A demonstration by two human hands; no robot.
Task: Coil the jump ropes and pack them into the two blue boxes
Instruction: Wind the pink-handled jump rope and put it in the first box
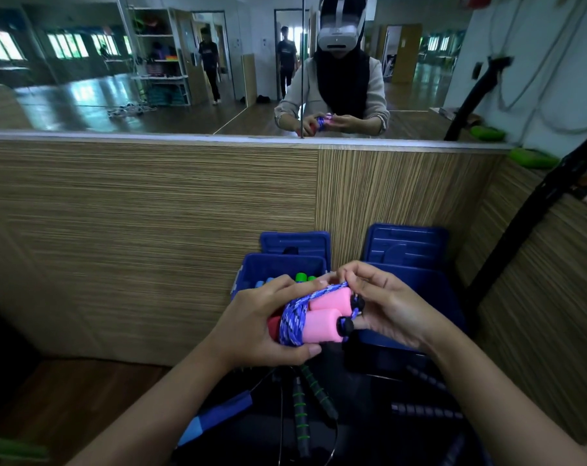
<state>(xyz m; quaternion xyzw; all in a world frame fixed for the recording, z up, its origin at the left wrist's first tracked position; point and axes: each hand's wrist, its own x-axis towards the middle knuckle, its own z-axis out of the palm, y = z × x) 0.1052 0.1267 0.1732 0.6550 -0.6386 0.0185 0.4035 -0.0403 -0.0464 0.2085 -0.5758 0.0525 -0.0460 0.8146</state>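
Both hands meet over the boxes in the head view. The left hand [261,326] wraps its fingers and thumb around a bundled jump rope [314,319], gripping the 2 pink foam handles [322,326] that lie side by side. A purple and blue patterned cord [293,322] is wound around those handles in several turns. The right hand [391,307] pinches a strand of that cord at the top of the bundle between curled fingertips [350,277], just beside the black end caps of the handles.

Behind and below the hands stand 2 blue boxes with their lids raised against a wood-grain wall [151,237]. The left blue box [278,264] holds blue and green handle ends, visible just above the left hand. The right blue box [429,287] sits partly hidden by the right hand; its contents cannot be made out.

Lower down, on a dark surface, lie more ropes: a blue handle [218,417], 2 black handles with green rings [302,412] and dark ribbed handles [426,410]. Above the wall, a mirror [117,79] reflects the person holding the bundle.
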